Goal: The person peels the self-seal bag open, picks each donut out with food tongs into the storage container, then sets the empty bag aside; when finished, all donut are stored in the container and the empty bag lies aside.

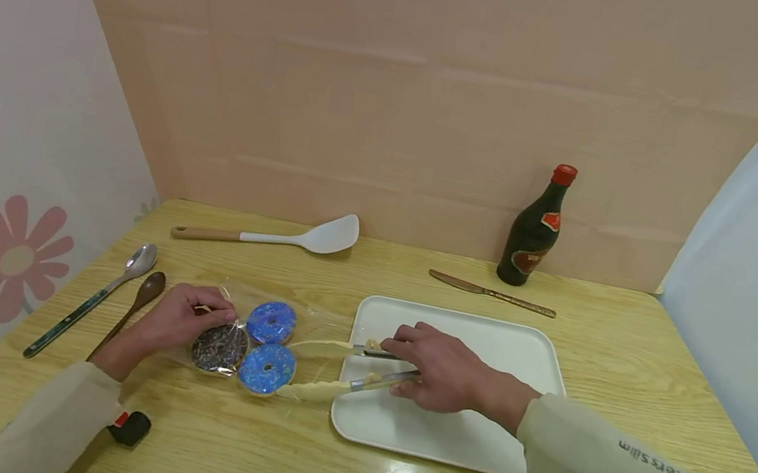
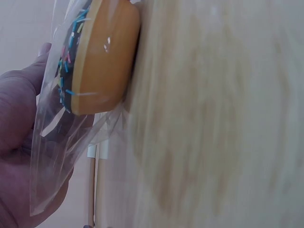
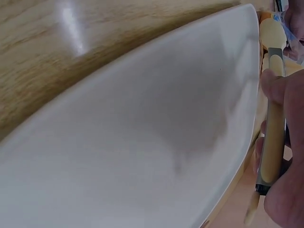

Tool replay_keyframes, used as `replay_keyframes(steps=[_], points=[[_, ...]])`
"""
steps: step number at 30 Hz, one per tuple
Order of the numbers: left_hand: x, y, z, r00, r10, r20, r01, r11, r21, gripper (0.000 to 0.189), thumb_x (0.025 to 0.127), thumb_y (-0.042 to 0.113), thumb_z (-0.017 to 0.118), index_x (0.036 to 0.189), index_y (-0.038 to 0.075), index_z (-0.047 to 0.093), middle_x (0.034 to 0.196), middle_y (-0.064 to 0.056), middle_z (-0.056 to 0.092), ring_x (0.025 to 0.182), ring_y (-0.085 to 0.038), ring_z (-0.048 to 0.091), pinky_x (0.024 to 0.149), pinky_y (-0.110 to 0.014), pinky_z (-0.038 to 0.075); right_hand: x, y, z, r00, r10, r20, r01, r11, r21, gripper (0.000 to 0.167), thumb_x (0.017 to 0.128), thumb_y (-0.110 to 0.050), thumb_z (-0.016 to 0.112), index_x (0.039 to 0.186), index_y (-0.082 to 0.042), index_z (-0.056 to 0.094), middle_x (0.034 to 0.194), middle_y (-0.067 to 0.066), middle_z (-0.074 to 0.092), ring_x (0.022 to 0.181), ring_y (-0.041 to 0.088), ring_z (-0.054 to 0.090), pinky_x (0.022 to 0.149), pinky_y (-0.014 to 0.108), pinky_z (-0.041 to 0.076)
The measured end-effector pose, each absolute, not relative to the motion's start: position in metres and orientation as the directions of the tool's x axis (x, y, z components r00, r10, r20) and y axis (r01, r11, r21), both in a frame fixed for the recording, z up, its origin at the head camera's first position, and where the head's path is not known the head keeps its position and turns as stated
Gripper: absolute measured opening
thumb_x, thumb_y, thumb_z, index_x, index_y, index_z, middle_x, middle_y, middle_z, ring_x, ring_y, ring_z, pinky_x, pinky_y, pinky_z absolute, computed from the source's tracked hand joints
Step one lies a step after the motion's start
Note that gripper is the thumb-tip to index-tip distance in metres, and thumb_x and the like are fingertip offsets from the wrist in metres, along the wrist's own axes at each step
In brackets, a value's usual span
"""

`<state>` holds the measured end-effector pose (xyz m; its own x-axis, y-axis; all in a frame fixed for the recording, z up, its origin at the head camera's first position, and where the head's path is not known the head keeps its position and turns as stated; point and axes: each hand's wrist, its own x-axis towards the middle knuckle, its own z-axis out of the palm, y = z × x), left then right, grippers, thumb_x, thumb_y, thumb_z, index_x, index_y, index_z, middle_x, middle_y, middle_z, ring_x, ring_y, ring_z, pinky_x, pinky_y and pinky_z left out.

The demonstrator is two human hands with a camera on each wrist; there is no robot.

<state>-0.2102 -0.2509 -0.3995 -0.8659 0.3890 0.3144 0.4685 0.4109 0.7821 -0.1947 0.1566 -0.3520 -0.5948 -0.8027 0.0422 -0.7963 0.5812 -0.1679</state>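
Observation:
A clear plastic bag [image 2: 50, 173] lies on the table, holding a dark-frosted donut [image 1: 220, 348], a blue donut [image 1: 267, 370] and a purple-blue donut [image 1: 271, 322], all with sprinkles. My left hand [image 1: 184, 316] pinches the bag's left end beside the dark donut; the left wrist view shows plastic in front of the fingers. My right hand [image 1: 442, 370] grips metal tongs [image 3: 274, 123] with cream tips, reaching leftward over the edge of a white tray [image 1: 521, 338]. The tong arms are spread, their tips right at the bag's right side, near the blue donut.
A white spatula [image 1: 329, 236] lies at the back, with a knife [image 1: 491, 293] behind the tray and a dark bottle [image 1: 534, 230] upright near it. At left lie a metal spoon [image 1: 141, 261] and a wooden spoon [image 1: 149, 289]. Walls close in the back and sides.

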Motion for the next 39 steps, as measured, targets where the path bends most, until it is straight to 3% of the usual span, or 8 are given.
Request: replay_keyframes(steps=[9,22,29,36,39], points=[[-0.211,-0.252,-0.4,-0.869,0.386,0.309,0.465,0.425,0.777,0.011,0.09,0.001,0.063,0.089,-0.002,0.074,0.083,-0.005,0.066,0.074,-0.012,0.06,0.062,-0.026,0.051,-0.184,0.163,-0.359,-0.58,-0.803,0.138,-0.814,0.562,-0.145,0.044,0.082,-0.03,0.072,0.12,-0.009,0.062,0.098,-0.002,0.054,0.083,0.01,0.048,0.066,0.029,0.044],[-0.21,-0.252,-0.398,-0.865,0.393,0.312,0.475,0.441,0.761,0.011,0.09,0.001,0.064,0.09,-0.001,0.074,0.083,-0.004,0.067,0.073,-0.011,0.059,0.061,-0.025,0.05,-0.179,0.181,-0.358,-0.579,-0.794,0.186,-0.815,0.559,-0.153,0.043,0.082,-0.031,0.072,0.118,-0.01,0.063,0.1,-0.004,0.053,0.084,0.009,0.049,0.067,0.03,0.045],[-0.209,-0.253,-0.397,-0.85,0.41,0.331,0.497,0.416,0.762,0.011,0.09,-0.001,0.062,0.09,-0.003,0.073,0.083,-0.005,0.065,0.072,-0.011,0.058,0.06,-0.025,0.05,-0.177,0.194,-0.352,-0.604,-0.775,0.184,-0.796,0.579,-0.175,0.044,0.082,-0.03,0.073,0.119,-0.01,0.063,0.102,-0.005,0.053,0.084,0.008,0.049,0.069,0.03,0.045],[-0.196,-0.243,-0.381,-0.858,0.391,0.332,0.498,0.478,0.723,0.01,0.088,-0.01,0.061,0.088,-0.008,0.071,0.081,-0.013,0.064,0.07,-0.015,0.057,0.059,-0.025,0.049,-0.175,0.212,-0.351,-0.628,-0.75,0.207,-0.778,0.603,-0.174,0.045,0.082,-0.029,0.074,0.12,-0.008,0.062,0.103,-0.005,0.052,0.086,0.009,0.049,0.07,0.032,0.046],[-0.202,-0.249,-0.391,-0.867,0.377,0.326,0.485,0.488,0.726,0.011,0.088,-0.007,0.062,0.088,-0.004,0.073,0.081,-0.009,0.065,0.07,-0.012,0.056,0.059,-0.025,0.049,-0.174,0.222,-0.351,-0.625,-0.744,0.235,-0.78,0.602,-0.17,0.046,0.082,-0.028,0.073,0.12,-0.006,0.062,0.103,-0.004,0.052,0.086,0.01,0.05,0.07,0.033,0.046]])
